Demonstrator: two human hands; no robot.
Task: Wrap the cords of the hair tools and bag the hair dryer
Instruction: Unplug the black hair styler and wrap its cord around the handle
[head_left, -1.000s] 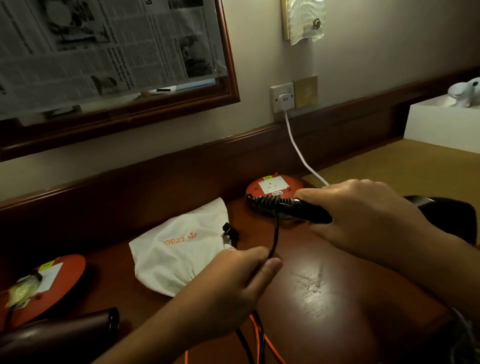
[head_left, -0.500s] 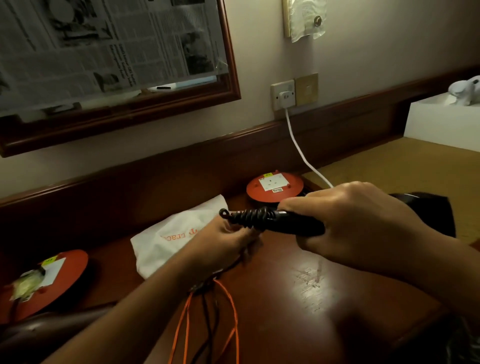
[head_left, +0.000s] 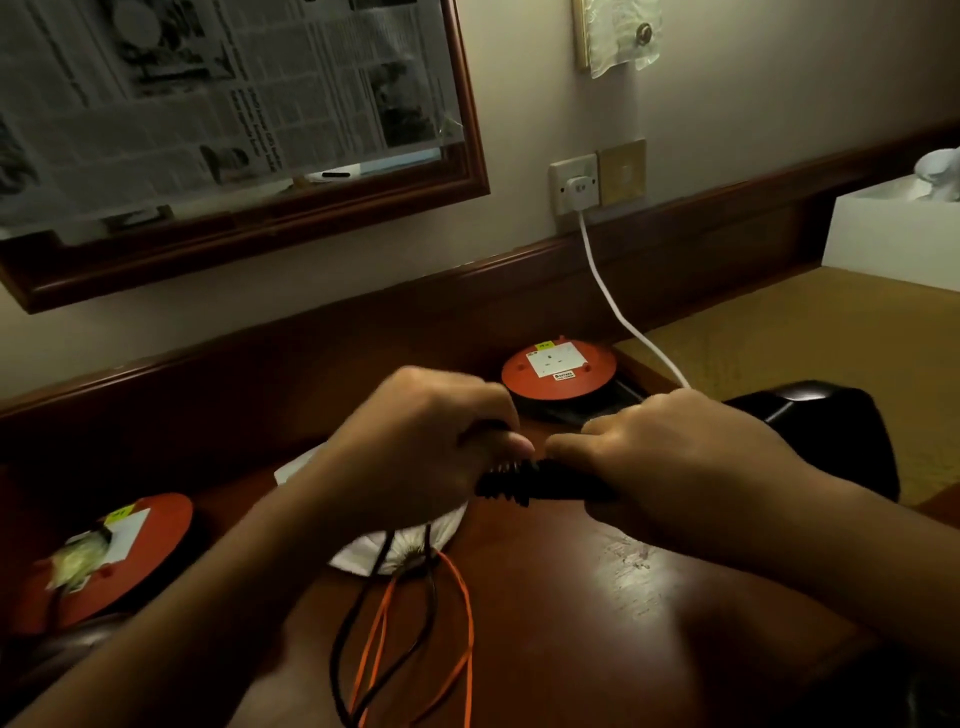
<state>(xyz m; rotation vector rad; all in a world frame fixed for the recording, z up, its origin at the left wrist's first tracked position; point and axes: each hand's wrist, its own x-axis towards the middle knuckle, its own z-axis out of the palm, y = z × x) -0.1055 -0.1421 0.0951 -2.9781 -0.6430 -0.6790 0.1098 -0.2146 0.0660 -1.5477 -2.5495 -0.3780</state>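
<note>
The right hand (head_left: 691, 457) is gripping the handle of the black hair dryer (head_left: 831, 436), fingers curled tight around it; the dryer's body is sticking out behind the knuckles. The ribbed cord collar (head_left: 511, 480) is poking out just past the right thumb, touching the left hand (head_left: 415, 441). The left fingers are curling around the black cord (head_left: 384, 613), whose loops are hanging below that palm beside an orange cord (head_left: 462, 613). A white drawstring bag (head_left: 410, 556) is lying on the wooden desk (head_left: 623, 623) under the left wrist. An orange extension reel (head_left: 558, 366) is sitting just beyond both sets of fingertips.
</note>
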